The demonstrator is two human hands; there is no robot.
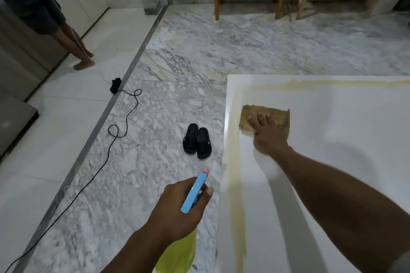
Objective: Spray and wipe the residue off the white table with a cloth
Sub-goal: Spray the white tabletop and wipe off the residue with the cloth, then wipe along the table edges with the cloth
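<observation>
- A flat tan-brown cloth point(266, 118) is pressed on the glossy white table point(332, 162) by the right hand point(267, 134), palm down and fingers spread on the fabric; nothing is gripped, the cloth is only pinned flat.
- The cloth lies near the table's far left corner, just beside the left edge band of residue.
- A yellowish streaky residue band point(237, 206) is seen running along the left edge, and a second band runs along the far edge; both are unwiped.
- A spray bottle with a light-blue trigger head, pink nozzle tip and yellow-green body point(195, 190) is grasped in the left hand point(182, 208), fingers closed round the neck; it is held off the table's left side, over the marble floor point(177, 51).
- Step judged in hand: wiping, with the sprayer held in reserve.
- Next move judged to call for the cloth being drawn along the left band under steady pressure, with the nozzle turned toward the table for fresh spray where needed.
- A pair of black slide sandals point(197, 141) stands on the floor, apart from the work.
</observation>
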